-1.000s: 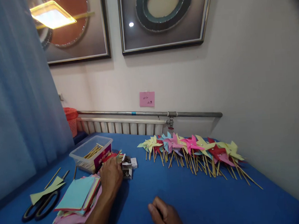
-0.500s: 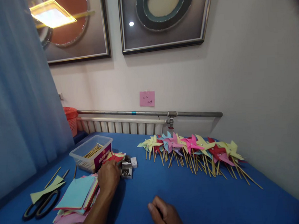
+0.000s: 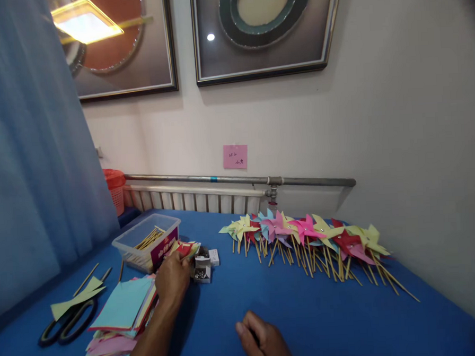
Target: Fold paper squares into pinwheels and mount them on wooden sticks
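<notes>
My left hand (image 3: 173, 277) reaches past the stack of coloured paper squares (image 3: 120, 306), its fingers closed at a small pile of red and yellow cut paper (image 3: 186, 248). The fingertips are partly hidden, but they appear to pinch the paper. Just right of this hand stand small open boxes, one with shiny metal pins (image 3: 201, 273) in it. Loosely curled, my right hand (image 3: 265, 338) rests low over the blue table (image 3: 228, 306) with nothing visible in it.
Finished paper pinwheels (image 3: 304, 230) on sticks lie in a row at the right. A clear plastic tub (image 3: 124, 247) holds wooden sticks. Black-handled scissors (image 3: 70, 325) lie under pale yellow paper (image 3: 79, 299) at the left. Behind are a pipe (image 3: 237, 180), a radiator and a blue curtain (image 3: 41, 156).
My left hand's fingers have shifted slightly at the small pile of cut paper. The right hand stays curled in nearly the same place, and the view has moved a little.
</notes>
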Motion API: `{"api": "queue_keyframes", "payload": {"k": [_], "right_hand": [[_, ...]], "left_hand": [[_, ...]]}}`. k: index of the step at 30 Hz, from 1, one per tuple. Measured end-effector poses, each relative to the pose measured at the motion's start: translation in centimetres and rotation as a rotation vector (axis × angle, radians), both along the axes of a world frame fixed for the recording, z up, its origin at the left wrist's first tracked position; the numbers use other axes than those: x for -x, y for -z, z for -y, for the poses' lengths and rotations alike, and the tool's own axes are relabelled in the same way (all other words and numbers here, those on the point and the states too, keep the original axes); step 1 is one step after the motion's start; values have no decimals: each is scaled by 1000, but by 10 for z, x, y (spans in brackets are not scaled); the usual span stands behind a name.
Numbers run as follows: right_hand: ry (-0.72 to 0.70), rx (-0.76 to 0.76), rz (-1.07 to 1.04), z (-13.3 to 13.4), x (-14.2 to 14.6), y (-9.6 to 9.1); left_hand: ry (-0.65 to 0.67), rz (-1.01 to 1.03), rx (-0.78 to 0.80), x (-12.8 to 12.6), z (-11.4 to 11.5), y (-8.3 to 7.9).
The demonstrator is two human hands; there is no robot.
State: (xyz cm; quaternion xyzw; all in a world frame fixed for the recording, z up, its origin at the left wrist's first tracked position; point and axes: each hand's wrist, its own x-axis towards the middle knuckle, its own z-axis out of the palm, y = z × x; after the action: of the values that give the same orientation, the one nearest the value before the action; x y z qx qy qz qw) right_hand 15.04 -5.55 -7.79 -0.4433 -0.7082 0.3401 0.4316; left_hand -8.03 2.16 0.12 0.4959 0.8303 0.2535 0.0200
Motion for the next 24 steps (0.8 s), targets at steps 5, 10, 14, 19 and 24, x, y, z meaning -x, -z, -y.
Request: {"api": "queue_keyframes", "payload": {"k": [5, 10, 14, 19, 24], "right_hand": [[-7, 18, 22, 1, -2, -4], [-36, 18, 78, -1, -3, -3], [-5, -25, 70, -9, 1, 15], [-11, -23, 83, -12, 2, 21], [-59, 31, 81, -4, -3, -1]], "left_hand": [[66, 139, -38, 6, -4, 3], [31, 39, -28, 4, -2, 2], [112, -116, -10, 0, 1, 1], [92, -148, 58, 1, 3, 0], [37, 18, -26, 11, -4, 3]]}}
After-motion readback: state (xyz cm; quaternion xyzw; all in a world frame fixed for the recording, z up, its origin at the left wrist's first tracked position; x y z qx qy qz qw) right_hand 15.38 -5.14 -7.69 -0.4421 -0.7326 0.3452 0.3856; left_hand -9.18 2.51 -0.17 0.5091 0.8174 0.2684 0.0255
